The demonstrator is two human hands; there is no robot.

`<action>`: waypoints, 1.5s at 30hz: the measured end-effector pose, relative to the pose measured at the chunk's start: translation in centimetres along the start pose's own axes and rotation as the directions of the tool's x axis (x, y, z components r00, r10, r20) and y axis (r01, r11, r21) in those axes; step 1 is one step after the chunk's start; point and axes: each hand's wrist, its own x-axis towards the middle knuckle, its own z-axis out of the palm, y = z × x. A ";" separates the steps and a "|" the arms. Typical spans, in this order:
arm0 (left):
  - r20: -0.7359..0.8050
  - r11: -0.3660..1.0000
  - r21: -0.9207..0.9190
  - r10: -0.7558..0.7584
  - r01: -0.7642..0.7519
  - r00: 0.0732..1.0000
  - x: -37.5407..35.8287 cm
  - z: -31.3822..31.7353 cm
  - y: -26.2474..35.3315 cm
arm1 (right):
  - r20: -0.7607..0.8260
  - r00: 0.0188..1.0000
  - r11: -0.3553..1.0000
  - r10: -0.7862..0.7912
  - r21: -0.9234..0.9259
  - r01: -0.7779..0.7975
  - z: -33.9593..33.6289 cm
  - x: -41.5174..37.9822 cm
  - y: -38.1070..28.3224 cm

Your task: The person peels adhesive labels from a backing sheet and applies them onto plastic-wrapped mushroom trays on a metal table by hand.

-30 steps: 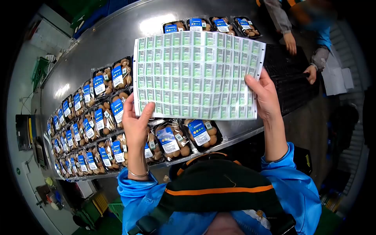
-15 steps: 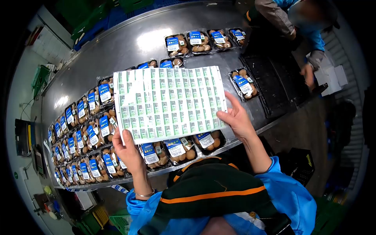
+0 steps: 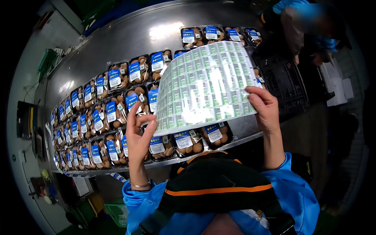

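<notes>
A white sheet of small green-and-grey labels [image 3: 203,86] is held up above the table, bowed and glossy with reflected light. My right hand [image 3: 266,107] grips its right edge, thumb on top. At the lower left corner, the thumb and a finger of my left hand [image 3: 139,137] close on the sheet's edge while another finger points up. Under and around the sheet are film-wrapped black trays of brown mushrooms with blue-and-white labels, such as a tray [image 3: 186,143] just below it. The sheet partly covers a tray [image 3: 259,78] at its right.
Rows of mushroom trays [image 3: 111,111] fill the left of the metal table [image 3: 117,41]. Several more trays [image 3: 213,34] line up at the back. A black crate [image 3: 280,78] is at the right, near a co-worker's sleeve [image 3: 293,27].
The sheet has shifted right and tilted, now bowing and catching the light. Both hands have moved right with it. More trays show at its left.
</notes>
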 end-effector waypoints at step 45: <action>0.729 0.905 0.341 -0.085 -0.253 0.680 2.9 -0.3 10.1 | 0.781 0.596 0.675 0.185 -0.542 0.501 10.7 2.4 -9.4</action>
